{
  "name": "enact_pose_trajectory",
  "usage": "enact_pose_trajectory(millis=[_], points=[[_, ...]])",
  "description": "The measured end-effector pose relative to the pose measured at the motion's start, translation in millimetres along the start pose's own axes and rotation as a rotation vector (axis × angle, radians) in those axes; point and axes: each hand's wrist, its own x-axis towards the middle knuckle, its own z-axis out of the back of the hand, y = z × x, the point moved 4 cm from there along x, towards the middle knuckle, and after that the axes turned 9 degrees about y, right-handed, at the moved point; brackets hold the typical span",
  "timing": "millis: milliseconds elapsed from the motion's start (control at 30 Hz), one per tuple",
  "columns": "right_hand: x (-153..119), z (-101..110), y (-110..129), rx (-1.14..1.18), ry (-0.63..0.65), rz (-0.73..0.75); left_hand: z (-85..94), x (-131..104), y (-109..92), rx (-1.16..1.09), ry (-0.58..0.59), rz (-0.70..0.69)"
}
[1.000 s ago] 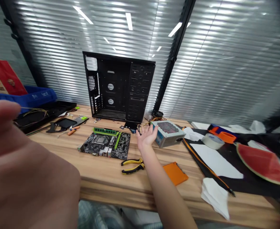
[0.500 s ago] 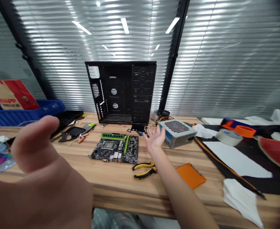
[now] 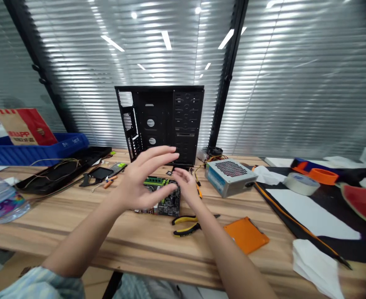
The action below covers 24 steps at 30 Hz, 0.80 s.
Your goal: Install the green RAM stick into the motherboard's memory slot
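My left hand (image 3: 145, 178) is raised over the left part of the motherboard, thumb and fingers apart, with nothing in it. It hides much of the motherboard (image 3: 170, 203), whose green memory stick (image 3: 154, 180) shows between thumb and fingers. Over the board's right edge, my right hand (image 3: 185, 185) is held with its fingers spread and slightly curled, also holding nothing. Below the right wrist lie yellow-and-black pliers (image 3: 186, 229), partly covered by the forearm. The black computer case (image 3: 160, 116) stands upright and open behind both hands.
A power supply (image 3: 231, 176) sits right of my right hand. An orange flat drive (image 3: 246, 234) lies nearer me. On the left are a blue bin (image 3: 67, 143), a black panel (image 3: 55, 174) and a plastic bottle (image 3: 5, 201). A tape roll (image 3: 301, 183) and tissues (image 3: 315, 263) are at right.
My left hand has moved from close to the camera, forward and right, to above the motherboard. My right hand has shifted slightly left, and its fingers have curled a little.
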Motion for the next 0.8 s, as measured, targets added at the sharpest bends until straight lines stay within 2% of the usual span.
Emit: enact_pose_trajectory(millis=[67, 167, 233, 333, 467, 800], points=[[-10, -18, 5, -0.26, 0.214, 0.064, -14.3, 5, 32, 0.078, 0.081, 0.024], [-27, -40, 13, -0.647, 0.415, 0.091, -34.0, -7, 90, 0.231, 0.191, 0.209], [-37, -51, 20, -0.866, 0.47, 0.171, -41.3, -23, 123, 0.333, 0.247, 0.331], [-43, -58, 23, -1.032, 0.521, 0.203, -44.5, -48, 153, 0.387, 0.302, 0.424], [-42, -57, 21, -1.067, 0.556, 0.216, -47.7, -63, 167, 0.427, 0.445, 0.48], [-43, -55, 18, -1.192, 0.583, 0.375, -68.4, -74, 178, 0.258, 0.495, 0.511]])
